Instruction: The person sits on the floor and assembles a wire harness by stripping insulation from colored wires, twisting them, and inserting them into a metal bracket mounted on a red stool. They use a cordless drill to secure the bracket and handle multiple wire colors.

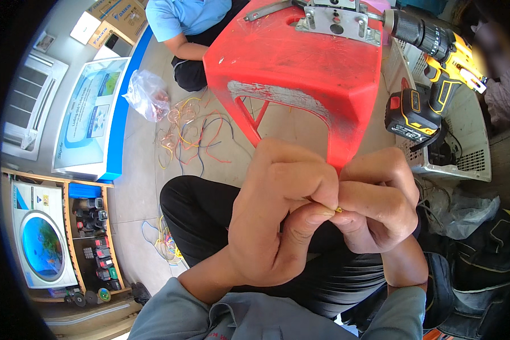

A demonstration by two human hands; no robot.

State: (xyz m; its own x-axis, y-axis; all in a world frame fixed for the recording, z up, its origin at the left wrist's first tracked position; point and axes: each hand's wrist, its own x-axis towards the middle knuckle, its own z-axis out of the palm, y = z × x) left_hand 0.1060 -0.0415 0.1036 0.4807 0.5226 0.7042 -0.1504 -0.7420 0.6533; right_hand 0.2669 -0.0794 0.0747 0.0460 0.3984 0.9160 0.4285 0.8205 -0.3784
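Observation:
Close together above my lap, both hands are closed in a pinch, with their fingertips meeting. Between them shows a tiny yellow piece [339, 209], perhaps a bit of wire; the fingers hide most of it. My left hand [286, 207] pinches it between thumb and curled index finger. From the other side my right hand [379, 201] grips it with thumb and bent index finger. Just beyond my hands stands a red plastic stool [300, 68]. On its top lies a metal bracket plate [340, 22], with a yellow and black cordless drill [436, 56] at its right.
Loose coloured wires [195, 133] lie on the floor to the left, with another tangle [165, 243] nearer. Beside them sits a clear plastic bag [147, 93]. Another person [187, 22] sits behind the stool. A white plastic crate [473, 158] stands right, a wooden shelf [68, 226] left.

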